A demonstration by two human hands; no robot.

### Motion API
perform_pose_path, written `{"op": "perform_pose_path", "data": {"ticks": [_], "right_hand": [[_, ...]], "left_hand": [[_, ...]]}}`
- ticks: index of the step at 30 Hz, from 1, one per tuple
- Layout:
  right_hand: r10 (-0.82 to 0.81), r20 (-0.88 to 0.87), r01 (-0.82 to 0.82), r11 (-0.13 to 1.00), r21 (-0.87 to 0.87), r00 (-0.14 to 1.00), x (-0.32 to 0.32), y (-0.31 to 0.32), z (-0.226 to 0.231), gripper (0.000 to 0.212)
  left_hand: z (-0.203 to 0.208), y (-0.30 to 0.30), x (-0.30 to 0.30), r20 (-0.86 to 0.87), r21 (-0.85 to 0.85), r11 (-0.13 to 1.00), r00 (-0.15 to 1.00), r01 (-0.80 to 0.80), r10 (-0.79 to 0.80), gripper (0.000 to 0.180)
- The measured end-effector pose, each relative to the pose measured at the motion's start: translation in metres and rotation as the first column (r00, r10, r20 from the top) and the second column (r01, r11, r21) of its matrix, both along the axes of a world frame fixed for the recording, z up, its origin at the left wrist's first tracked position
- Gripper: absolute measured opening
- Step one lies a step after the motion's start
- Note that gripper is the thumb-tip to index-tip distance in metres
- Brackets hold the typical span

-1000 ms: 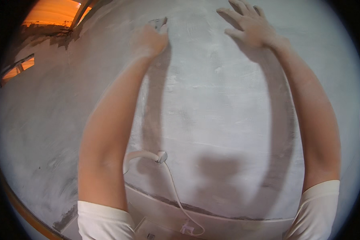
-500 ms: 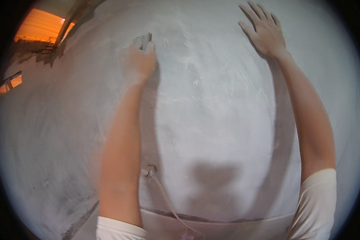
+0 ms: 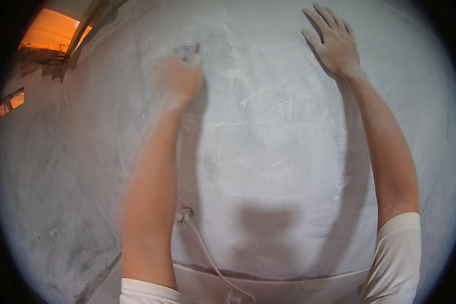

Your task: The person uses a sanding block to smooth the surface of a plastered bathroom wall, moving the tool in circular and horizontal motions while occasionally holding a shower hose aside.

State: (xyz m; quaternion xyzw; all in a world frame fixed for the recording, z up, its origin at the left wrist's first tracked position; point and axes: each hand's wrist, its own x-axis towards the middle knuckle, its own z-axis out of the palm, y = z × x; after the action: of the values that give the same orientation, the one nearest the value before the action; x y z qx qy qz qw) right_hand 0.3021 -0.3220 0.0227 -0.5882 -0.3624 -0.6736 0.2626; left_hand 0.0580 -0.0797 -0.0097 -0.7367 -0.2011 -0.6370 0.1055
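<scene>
While the left hand [image 3: 179, 77] grips a blurred grey tool [image 3: 188, 51], the right hand [image 3: 338, 46] lies spread on the pale, streaked wall [image 3: 268, 147].

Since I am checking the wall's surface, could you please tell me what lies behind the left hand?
Patchy grey wall shows around the left hand, with a shadow along its right. Part of a grey object shows above it; the wall behind both is covered.

Head-worn fisheye, facing grey wall [image 3: 268, 152], near
</scene>
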Motion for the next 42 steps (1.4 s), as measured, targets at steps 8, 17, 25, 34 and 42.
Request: {"op": "perform_pose_path", "data": {"ticks": [8,17,25,34,42], "right_hand": [[-0.186,0.151,0.171,0.980,0.105,0.971,0.037,-0.002,0.009,0.059],[-0.231,0.141,0.211,0.967,0.143,0.963,0.043,0.004,-0.021,0.059],[-0.275,0.052,0.275,0.961,0.018,0.960,0.035,-0.015,-0.075,0.060],[-0.302,0.079,0.302,0.953,0.012,0.950,0.041,-0.024,-0.062,0.060],[-0.273,0.013,0.273,0.962,-0.018,0.962,0.042,-0.035,-0.080,0.061]], "left_hand": [[-0.061,-0.079,0.056,-0.497,0.533,0.772,0.866,0.347,-0.046,0.042],[-0.017,-0.038,0.050,0.077,0.209,0.973,0.994,-0.095,0.080,0.048],[-0.058,-0.063,0.051,-0.327,0.502,0.850,0.945,0.159,0.015,0.048],[-0.048,-0.056,0.073,0.212,0.343,0.936,0.977,-0.081,0.007,0.054],[-0.037,-0.031,0.031,-0.014,0.324,0.946,1.000,-0.011,0.016,0.052]]}}
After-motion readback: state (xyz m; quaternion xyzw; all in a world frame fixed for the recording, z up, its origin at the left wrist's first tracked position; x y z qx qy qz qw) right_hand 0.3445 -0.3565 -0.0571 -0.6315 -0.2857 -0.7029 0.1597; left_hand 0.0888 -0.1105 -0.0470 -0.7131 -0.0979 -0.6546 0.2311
